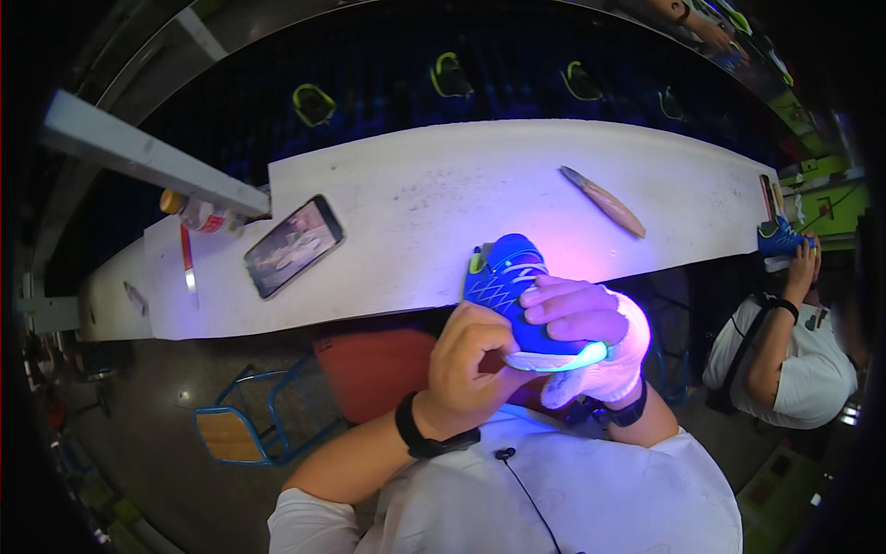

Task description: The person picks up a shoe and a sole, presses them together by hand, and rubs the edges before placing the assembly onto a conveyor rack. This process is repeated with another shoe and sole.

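Observation:
A small blue shoe [506, 282] with white laces and a white sole is held up in front of my chest, over the near edge of the table. My right hand [591, 323], in a white glove that leaves the fingers bare, grips the shoe's upper from the right. The fingers of my left hand [471, 365] are curled, with the tips pressed at the left edge of the sole. Violet-blue light shines on the glove, and the end of the sole glows cyan. The light's source cannot be made out.
On the white table [415, 240] lie a wooden-handled knife [604, 203], a phone [295, 245] and a red-handled knife [188, 263]. A bottle [198, 212] stands by a metal post [148, 152]. More shoes [449, 76] sit on the dark surface beyond. A co-worker [784, 355] handles a blue shoe at right.

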Demonstrator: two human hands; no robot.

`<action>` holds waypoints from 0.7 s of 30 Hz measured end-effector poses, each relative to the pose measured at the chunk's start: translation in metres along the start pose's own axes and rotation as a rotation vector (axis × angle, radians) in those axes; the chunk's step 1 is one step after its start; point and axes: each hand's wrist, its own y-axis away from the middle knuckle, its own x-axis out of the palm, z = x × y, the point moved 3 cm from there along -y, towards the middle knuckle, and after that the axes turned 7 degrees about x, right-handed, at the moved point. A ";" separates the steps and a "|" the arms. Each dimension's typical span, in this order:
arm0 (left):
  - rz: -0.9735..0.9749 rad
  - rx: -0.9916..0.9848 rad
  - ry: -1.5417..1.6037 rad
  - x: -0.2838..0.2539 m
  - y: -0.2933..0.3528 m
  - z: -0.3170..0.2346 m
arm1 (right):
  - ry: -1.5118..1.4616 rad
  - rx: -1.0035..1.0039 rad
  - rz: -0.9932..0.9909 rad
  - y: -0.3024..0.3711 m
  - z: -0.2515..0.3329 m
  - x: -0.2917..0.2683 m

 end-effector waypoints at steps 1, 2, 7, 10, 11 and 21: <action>0.035 -0.039 0.022 0.001 -0.002 0.000 | 0.017 0.010 -0.005 0.003 -0.003 -0.002; 0.072 -0.078 0.042 0.004 -0.004 0.001 | 0.002 0.004 -0.025 0.008 -0.005 -0.006; 0.193 -0.149 -0.101 0.022 -0.018 0.007 | -0.058 0.034 -0.197 0.025 -0.015 -0.027; 0.339 -0.004 -0.364 0.040 -0.031 0.015 | -0.342 0.124 -0.311 0.049 -0.046 -0.048; 0.383 0.030 -0.506 0.046 -0.037 0.020 | -0.481 0.170 -0.346 0.057 -0.056 -0.061; 0.574 -0.135 -0.341 0.018 -0.076 0.047 | 0.187 0.650 -0.371 0.077 -0.077 -0.105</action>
